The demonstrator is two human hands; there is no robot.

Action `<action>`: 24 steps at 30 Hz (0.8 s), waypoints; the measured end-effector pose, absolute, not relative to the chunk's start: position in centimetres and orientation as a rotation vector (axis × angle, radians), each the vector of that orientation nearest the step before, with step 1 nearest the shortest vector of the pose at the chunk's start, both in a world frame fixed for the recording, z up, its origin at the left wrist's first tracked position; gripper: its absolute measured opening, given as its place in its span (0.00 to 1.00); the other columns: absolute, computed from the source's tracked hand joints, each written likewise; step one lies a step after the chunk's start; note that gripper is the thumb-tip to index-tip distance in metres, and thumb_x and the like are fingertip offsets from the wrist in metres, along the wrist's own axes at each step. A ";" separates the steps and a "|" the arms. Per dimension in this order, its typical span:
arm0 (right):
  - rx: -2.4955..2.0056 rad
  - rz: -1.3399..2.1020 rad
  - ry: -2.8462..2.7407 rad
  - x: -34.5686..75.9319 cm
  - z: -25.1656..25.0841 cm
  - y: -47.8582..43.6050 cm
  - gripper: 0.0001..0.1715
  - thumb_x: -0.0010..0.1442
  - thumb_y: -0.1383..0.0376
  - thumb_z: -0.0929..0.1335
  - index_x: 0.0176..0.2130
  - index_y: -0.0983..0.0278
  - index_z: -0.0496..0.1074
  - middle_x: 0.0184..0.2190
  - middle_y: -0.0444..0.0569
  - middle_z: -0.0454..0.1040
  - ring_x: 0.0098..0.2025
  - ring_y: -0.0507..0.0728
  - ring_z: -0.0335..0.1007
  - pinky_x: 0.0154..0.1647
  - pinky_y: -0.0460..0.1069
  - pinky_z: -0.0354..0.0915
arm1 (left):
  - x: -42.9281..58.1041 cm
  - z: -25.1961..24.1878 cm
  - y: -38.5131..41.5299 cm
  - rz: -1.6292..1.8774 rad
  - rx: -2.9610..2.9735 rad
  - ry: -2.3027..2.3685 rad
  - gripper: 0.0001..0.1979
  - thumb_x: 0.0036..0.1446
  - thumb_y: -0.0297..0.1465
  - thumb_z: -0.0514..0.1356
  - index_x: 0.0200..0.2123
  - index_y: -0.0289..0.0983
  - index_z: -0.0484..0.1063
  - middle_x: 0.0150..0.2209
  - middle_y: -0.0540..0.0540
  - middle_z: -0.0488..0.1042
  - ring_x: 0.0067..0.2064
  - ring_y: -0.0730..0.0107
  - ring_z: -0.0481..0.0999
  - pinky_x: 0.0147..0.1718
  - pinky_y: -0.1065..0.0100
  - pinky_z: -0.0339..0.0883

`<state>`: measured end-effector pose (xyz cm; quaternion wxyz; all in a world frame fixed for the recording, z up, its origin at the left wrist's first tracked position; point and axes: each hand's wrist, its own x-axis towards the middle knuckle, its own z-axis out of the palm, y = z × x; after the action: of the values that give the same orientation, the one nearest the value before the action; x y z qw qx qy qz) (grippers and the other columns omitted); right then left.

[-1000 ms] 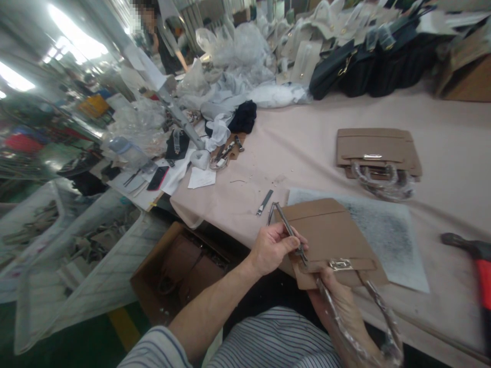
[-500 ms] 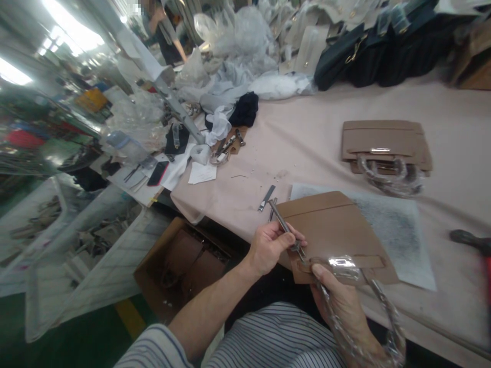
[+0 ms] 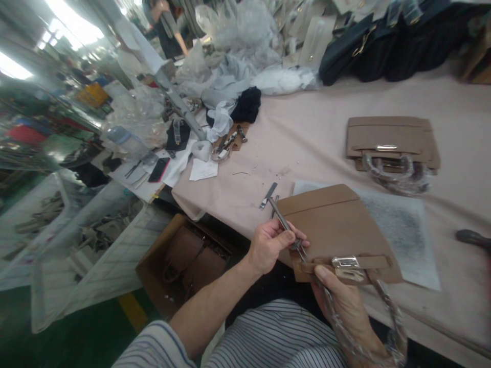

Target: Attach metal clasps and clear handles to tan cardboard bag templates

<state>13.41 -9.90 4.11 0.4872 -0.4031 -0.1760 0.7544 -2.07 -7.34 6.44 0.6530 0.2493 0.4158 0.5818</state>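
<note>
A tan leather handbag (image 3: 333,227) lies at the near edge of the table, with a silver clasp (image 3: 347,263) on its strap and plastic-wrapped handles (image 3: 387,317) hanging toward me. My left hand (image 3: 270,245) is closed round a slim metal tool (image 3: 284,225), whose tip rests at the strap's left end. From below, my right hand (image 3: 339,301) grips the bag's near edge, thumb pressed beside the clasp.
A second tan handbag (image 3: 391,138) lies farther right on the pink table (image 3: 318,133). A metal strip (image 3: 267,196), a grey mat (image 3: 399,230), black bags (image 3: 383,46), cloth and plastic clutter sit around. A dark tool handle (image 3: 473,237) is at the right. A cardboard box (image 3: 180,260) stands below.
The view has tilted a little, so the table contents sit slightly higher and to the right. Both hands keep their hold on tool and bag; the clasp has settled flat.
</note>
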 end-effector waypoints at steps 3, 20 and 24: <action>-0.963 1.826 -0.439 13.3 3.8 -9.8 0.33 0.49 0.62 0.79 0.54 0.57 0.76 0.51 0.51 0.78 0.59 0.66 0.68 0.67 0.64 0.59 | -2.2 6.2 -7.4 1.328 0.630 0.955 0.22 0.49 0.44 0.74 0.35 0.31 0.75 0.34 0.42 0.81 0.35 0.61 0.84 0.37 0.66 0.76; -1.027 1.738 -0.566 14.5 2.2 -9.1 0.24 0.54 0.61 0.77 0.51 0.61 0.78 0.48 0.52 0.79 0.57 0.66 0.70 0.66 0.64 0.61 | -1.7 6.5 -5.2 1.261 0.748 0.948 0.25 0.48 0.47 0.73 0.35 0.30 0.75 0.33 0.40 0.80 0.35 0.61 0.83 0.37 0.64 0.76; -1.065 1.677 -0.605 14.6 2.2 -8.6 0.24 0.53 0.60 0.77 0.50 0.61 0.79 0.47 0.52 0.79 0.56 0.66 0.71 0.66 0.63 0.61 | -1.3 6.6 -4.5 1.229 0.841 0.960 0.25 0.50 0.48 0.72 0.35 0.30 0.74 0.32 0.41 0.80 0.35 0.61 0.82 0.36 0.65 0.76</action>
<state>14.64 -8.58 2.25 0.5077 -0.4420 -0.2510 0.6956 -1.29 -4.50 6.60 0.6324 0.3675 0.4198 0.5374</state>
